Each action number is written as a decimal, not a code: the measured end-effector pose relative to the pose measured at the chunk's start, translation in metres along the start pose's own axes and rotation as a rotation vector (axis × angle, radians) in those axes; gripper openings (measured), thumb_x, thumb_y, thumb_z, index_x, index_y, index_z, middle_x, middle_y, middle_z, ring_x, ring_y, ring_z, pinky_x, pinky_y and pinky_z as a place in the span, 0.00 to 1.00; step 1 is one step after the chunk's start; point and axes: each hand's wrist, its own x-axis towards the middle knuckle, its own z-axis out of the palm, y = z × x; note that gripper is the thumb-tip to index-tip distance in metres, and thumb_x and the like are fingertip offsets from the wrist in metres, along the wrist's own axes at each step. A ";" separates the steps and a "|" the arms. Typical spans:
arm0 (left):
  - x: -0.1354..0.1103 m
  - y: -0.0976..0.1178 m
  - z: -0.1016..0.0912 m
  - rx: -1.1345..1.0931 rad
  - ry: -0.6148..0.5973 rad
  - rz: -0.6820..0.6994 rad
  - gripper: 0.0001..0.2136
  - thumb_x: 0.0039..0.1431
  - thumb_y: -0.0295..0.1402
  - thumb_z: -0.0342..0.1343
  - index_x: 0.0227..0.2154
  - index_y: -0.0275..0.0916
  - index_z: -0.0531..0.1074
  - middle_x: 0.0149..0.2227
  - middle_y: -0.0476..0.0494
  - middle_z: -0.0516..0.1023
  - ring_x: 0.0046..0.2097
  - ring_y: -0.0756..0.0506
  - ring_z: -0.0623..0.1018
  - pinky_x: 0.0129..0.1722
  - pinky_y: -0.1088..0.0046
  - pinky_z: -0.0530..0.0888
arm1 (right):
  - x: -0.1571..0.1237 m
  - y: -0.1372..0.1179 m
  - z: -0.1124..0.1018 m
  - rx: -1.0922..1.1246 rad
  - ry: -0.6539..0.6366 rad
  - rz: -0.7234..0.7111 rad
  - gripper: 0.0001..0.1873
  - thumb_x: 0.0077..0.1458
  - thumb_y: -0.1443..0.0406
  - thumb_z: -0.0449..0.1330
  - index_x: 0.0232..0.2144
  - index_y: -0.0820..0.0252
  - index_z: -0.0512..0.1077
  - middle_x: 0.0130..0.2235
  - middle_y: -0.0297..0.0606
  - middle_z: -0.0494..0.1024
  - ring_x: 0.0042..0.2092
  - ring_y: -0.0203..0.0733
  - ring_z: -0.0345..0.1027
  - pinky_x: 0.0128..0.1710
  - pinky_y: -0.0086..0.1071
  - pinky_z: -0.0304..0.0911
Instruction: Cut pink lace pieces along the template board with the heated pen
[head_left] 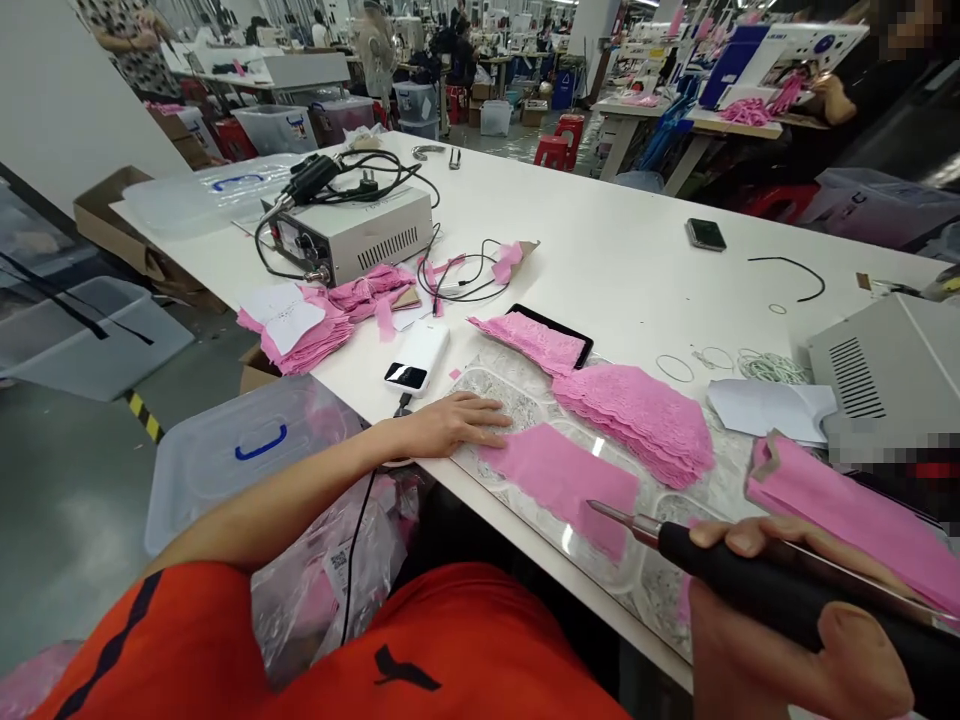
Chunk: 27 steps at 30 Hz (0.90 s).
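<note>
My left hand (457, 422) lies flat with fingers spread on the clear patterned mat (517, 390), touching the left end of a pink fabric piece (562, 478). My right hand (780, 620) is closed round the black handle of a hot-cutting tool (720, 560); its metal tip (611, 513) rests at the right edge of that pink piece. A stack of pink lace pieces (637, 415) sits just beyond, and another pink lace piece (532, 340) lies over a black tablet.
A white power unit (352, 235) with cables stands at the far left of the white table (600, 230). Pink scraps (315, 325), a white power bank (416, 360), a phone (705, 234), a grey box (885, 375) and folded pink cloth (855, 515) surround me. Other workers sit at the back.
</note>
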 end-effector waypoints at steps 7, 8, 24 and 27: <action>0.001 -0.004 0.002 -0.030 0.004 0.020 0.27 0.53 0.16 0.43 0.53 0.43 0.70 0.61 0.44 0.65 0.64 0.40 0.60 0.59 0.58 0.59 | -0.006 0.003 0.030 0.045 -0.146 0.026 0.17 0.36 0.62 0.50 0.29 0.58 0.72 0.28 0.35 0.69 0.23 0.37 0.61 0.19 0.36 0.60; 0.001 -0.004 0.003 -0.033 0.003 0.019 0.26 0.53 0.16 0.43 0.53 0.43 0.70 0.61 0.45 0.65 0.64 0.40 0.60 0.59 0.58 0.59 | -0.009 0.004 0.035 0.063 -0.172 0.039 0.16 0.37 0.62 0.50 0.30 0.59 0.72 0.29 0.35 0.69 0.24 0.37 0.61 0.19 0.36 0.61; 0.001 -0.006 0.011 -0.046 0.101 0.034 0.24 0.53 0.17 0.48 0.49 0.45 0.72 0.60 0.46 0.67 0.64 0.39 0.61 0.57 0.60 0.62 | -0.038 0.034 0.094 0.149 -0.447 0.047 0.14 0.48 0.60 0.56 0.38 0.57 0.71 0.35 0.37 0.70 0.29 0.37 0.65 0.24 0.37 0.65; 0.001 -0.006 0.010 -0.052 0.112 0.032 0.23 0.54 0.18 0.48 0.49 0.46 0.73 0.60 0.46 0.66 0.64 0.38 0.61 0.57 0.61 0.62 | -0.038 0.036 0.096 0.120 -0.453 0.034 0.13 0.48 0.60 0.55 0.37 0.57 0.71 0.35 0.37 0.69 0.28 0.38 0.65 0.24 0.37 0.65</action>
